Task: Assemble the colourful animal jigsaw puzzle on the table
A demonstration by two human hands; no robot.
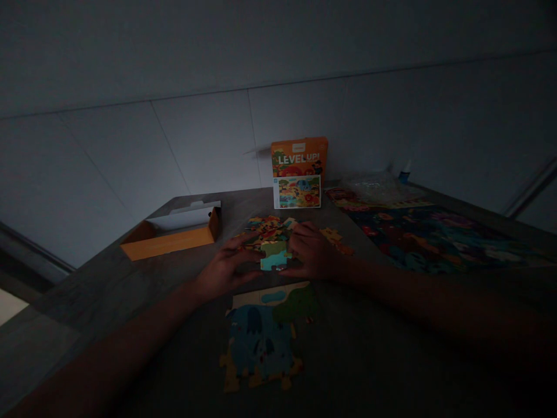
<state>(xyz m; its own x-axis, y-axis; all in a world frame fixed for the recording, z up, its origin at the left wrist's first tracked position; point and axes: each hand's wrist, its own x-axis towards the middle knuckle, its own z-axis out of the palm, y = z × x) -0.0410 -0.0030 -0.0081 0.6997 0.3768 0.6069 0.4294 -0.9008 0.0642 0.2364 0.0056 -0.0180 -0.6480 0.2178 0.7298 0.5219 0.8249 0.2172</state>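
Observation:
My left hand (230, 264) and my right hand (311, 252) meet in the middle of the table. Between them is a green and turquoise puzzle piece (273, 255), with the left fingers at its left edge and the right fingers at its right edge. Whether it is one piece or joined pieces I cannot tell in the dim light. Just beyond lies a pile of loose puzzle pieces (267, 225). Closer to me, a partly joined puzzle section (261, 334) with a blue elephant and a green tree lies flat.
An orange puzzle box (300, 157) stands upright near the wall, a picture card (298, 193) leaning before it. At left sits an open box tray (174, 241). More loose pieces (337, 239), a colourful sheet (418, 238), clear plastic (369, 184) and a small bottle (404, 173) are at right.

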